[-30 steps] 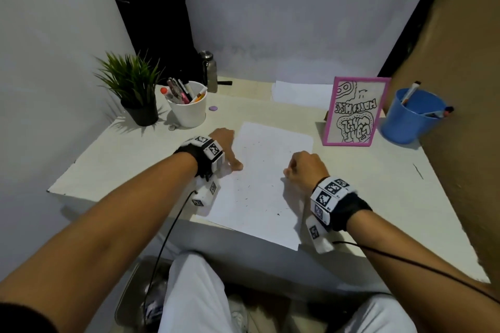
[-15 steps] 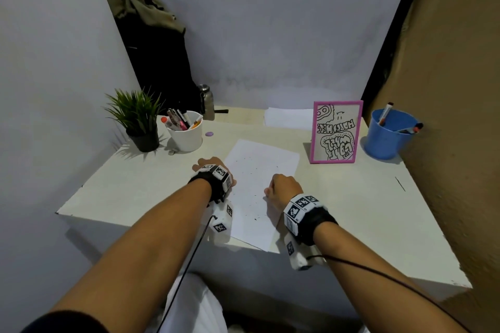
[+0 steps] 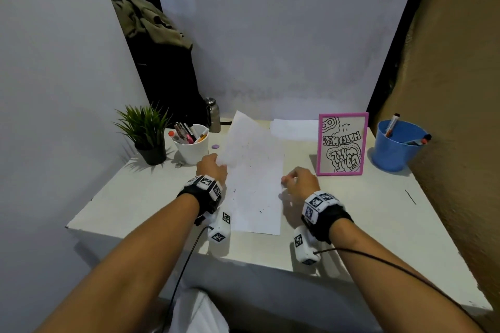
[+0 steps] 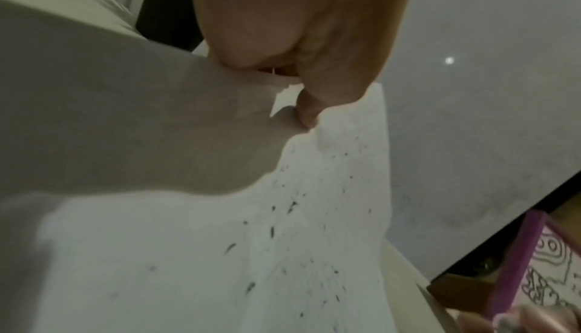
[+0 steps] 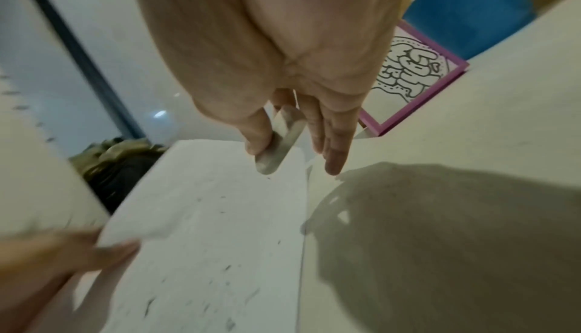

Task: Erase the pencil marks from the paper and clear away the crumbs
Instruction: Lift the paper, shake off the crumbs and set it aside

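Observation:
The white paper (image 3: 254, 170) lies on the cream desk (image 3: 140, 197), its far left part lifted and curled up. My left hand (image 3: 213, 167) pinches the sheet's left edge, seen close in the left wrist view with the fingers (image 4: 309, 112) curled on the paper (image 4: 188, 263). Dark eraser crumbs (image 3: 259, 211) are scattered over the sheet (image 5: 204, 214); crumbs (image 4: 273, 229) show in the left wrist view too. My right hand (image 3: 297, 181) hovers at the sheet's right edge. It grips a pale eraser (image 5: 276, 139) between thumb and fingers.
A potted plant (image 3: 146, 132), a white cup of pens (image 3: 193, 149) and a metal bottle (image 3: 212, 113) stand at the back left. A pink-framed drawing (image 3: 342, 143) and a blue bucket (image 3: 395, 146) stand at the right. Another sheet (image 3: 295, 128) lies behind.
My left hand has taken the paper's left edge and raised it, so the far end now curls up. The right hand moved to the sheet's right edge. The head view pulled back.

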### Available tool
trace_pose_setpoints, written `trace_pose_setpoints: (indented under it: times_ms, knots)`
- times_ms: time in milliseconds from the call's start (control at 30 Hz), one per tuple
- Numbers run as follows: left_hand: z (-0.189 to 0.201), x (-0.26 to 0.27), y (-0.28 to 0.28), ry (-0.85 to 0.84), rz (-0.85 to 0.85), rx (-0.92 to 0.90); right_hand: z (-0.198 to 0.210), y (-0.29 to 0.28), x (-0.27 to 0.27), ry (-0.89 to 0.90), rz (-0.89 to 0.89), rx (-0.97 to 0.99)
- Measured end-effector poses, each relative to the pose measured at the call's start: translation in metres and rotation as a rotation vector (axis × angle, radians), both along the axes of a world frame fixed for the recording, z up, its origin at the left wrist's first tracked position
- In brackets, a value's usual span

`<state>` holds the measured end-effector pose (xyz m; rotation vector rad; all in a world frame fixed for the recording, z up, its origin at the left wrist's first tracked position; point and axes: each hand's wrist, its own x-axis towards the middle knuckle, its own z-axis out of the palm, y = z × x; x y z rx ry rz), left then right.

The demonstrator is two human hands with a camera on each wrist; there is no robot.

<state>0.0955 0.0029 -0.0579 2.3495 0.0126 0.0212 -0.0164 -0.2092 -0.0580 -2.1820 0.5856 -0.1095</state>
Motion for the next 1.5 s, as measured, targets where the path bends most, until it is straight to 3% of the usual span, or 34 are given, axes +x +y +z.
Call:
trace_pose_setpoints:
  times_ms: [133, 300, 433, 633, 733, 867, 1067, 1233, 1400, 1500]
  knots:
    - [0.017, 0.005, 0.015, -0.211, -0.075, -0.259, 0.017, -0.016, 0.021, -0.064, -0.03, 0.101]
    - [0.044, 0.003, 0.017, -0.358, -0.212, -0.483, 0.05, -0.027, 0.057, -0.251, 0.018, 0.11]
    - [0.059, -0.004, 0.009, -0.403, -0.254, -0.617, 0.09, -0.027, 0.063, -0.393, 0.004, 0.17]
    - [0.08, -0.023, 0.007, -0.378, -0.299, -0.802, 0.113, -0.024, 0.037, -0.608, 0.013, 0.037]
    - [0.059, -0.034, 0.01, -0.349, -0.299, -0.768, 0.098, -0.018, 0.012, -0.624, 0.059, -0.03]
    - [0.024, -0.048, 0.011, -0.286, -0.245, -0.565, 0.064, -0.009, -0.006, -0.462, 0.099, -0.128]
    - [0.049, -0.051, 0.013, -0.361, -0.2, -0.544, 0.096, -0.006, -0.012, -0.638, 0.111, -0.172]
    - [0.016, -0.061, 0.017, -0.223, -0.212, -0.35, 0.048, 0.005, -0.024, -0.416, 0.116, -0.197]
    - [0.031, -0.051, 0.024, -0.253, -0.236, -0.399, 0.067, 0.002, -0.025, -0.548, 0.104, -0.185]
    - [0.025, -0.057, 0.024, -0.2, -0.242, -0.318, 0.052, 0.002, -0.027, -0.461, 0.125, -0.19]
